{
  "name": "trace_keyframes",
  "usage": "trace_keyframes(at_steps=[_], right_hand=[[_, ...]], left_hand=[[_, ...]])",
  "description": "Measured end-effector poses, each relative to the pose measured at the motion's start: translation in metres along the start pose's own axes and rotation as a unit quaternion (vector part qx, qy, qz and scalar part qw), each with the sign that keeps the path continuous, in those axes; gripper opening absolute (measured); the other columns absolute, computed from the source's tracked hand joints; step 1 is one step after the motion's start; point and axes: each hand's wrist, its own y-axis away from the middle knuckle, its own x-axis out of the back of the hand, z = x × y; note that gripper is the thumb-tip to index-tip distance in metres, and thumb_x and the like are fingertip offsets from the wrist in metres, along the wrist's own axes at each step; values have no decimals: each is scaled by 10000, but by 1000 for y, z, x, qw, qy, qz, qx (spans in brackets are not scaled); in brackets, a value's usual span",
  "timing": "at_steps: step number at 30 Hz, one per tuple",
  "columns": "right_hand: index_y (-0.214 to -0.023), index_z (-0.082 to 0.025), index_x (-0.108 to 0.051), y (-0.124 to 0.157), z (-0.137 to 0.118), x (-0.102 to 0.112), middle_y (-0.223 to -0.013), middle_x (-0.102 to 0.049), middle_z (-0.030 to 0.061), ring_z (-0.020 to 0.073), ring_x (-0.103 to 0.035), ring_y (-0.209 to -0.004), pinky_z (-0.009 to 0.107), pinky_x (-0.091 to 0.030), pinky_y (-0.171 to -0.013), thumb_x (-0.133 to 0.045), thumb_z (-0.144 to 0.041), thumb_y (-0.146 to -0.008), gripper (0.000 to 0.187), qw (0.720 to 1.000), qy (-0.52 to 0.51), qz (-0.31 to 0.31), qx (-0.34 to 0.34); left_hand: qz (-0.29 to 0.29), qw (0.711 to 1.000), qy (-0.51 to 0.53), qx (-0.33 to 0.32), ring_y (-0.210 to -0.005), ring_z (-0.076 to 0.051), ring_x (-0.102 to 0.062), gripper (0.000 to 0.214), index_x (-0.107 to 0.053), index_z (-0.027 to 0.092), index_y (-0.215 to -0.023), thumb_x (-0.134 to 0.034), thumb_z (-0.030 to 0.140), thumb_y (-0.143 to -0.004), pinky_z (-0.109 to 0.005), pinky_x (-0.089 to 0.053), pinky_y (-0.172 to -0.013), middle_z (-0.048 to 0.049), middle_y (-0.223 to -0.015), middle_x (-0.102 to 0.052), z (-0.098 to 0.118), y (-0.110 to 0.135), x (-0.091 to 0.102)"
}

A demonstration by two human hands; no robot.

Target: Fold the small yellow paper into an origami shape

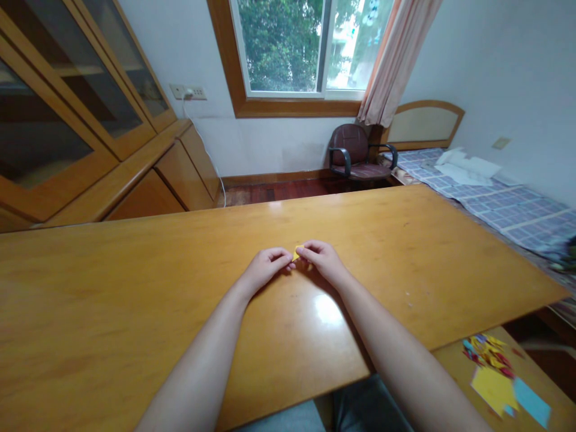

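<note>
A small yellow piece of folded paper (296, 253) is held just above the wooden table (135, 288), near its middle. My left hand (271, 264) pinches the paper's left lower edge between thumb and fingers. From the other side my right hand (320, 257) grips its upper right part, thumb on the near face. The fingers cover much of the paper, so its full shape is hidden. Both forearms reach in from the near edge of the table.
Lower right, a lower surface bears a pile of small colourful folded pieces (490, 354), yellow sheets (495, 389) and a blue sheet (531, 401). Beyond the table are an armchair (355, 153), a bed (504, 204) and a glass-door cabinet (90, 156).
</note>
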Motion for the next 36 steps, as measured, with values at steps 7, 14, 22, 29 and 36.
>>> trace_keyframes(at_steps=[7, 14, 22, 29, 36], right_hand=[[-712, -151, -666, -1, 2, 0, -632, -625, 2, 113, -532, -585, 248, -405, -590, -718, -477, -734, 331, 1000, -16, -3, 0], [-720, -155, -672, 0, 0, -1, -646, -637, 13, 117, -532, -587, 245, -408, -576, -720, -491, -729, 340, 1000, -12, -4, -6], [-731, -150, -685, 0, -1, 0, -655, -637, 16, 119, -538, -603, 251, -414, -599, -700, -487, -752, 337, 1000, 2, -14, 5], [-740, -150, -693, 0, -1, 0, -674, -648, 9, 116, -536, -612, 244, -400, -603, -717, -464, -735, 315, 1000, 0, -17, 3], [-730, -153, -686, 1, 0, 1, -644, -638, 9, 113, -531, -585, 235, -395, -575, -709, -463, -750, 312, 1000, 5, -30, -2]], left_hand=[[-18, 1000, -13, -2, -714, -163, -642, 316, -708, 133, -808, -632, 439, -812, -275, -499, -718, -82, -803, -727, 0, 1, 1], [-11, 1000, -25, -1, -704, -163, -643, 316, -714, 135, -807, -642, 442, -806, -275, -500, -708, -80, -798, -731, 0, 0, 1], [0, 999, -42, -8, -686, -158, -627, 302, -712, 142, -768, -642, 434, -797, -265, -482, -695, -64, -756, -721, 1, 0, 0], [29, 998, -46, -18, -691, -154, -621, 281, -702, 145, -757, -642, 417, -797, -256, -472, -695, -52, -750, -718, 0, -1, -1], [18, 997, -71, -27, -712, -168, -633, 307, -715, 151, -763, -634, 444, -801, -264, -482, -701, -60, -763, -725, -1, 0, -1]])
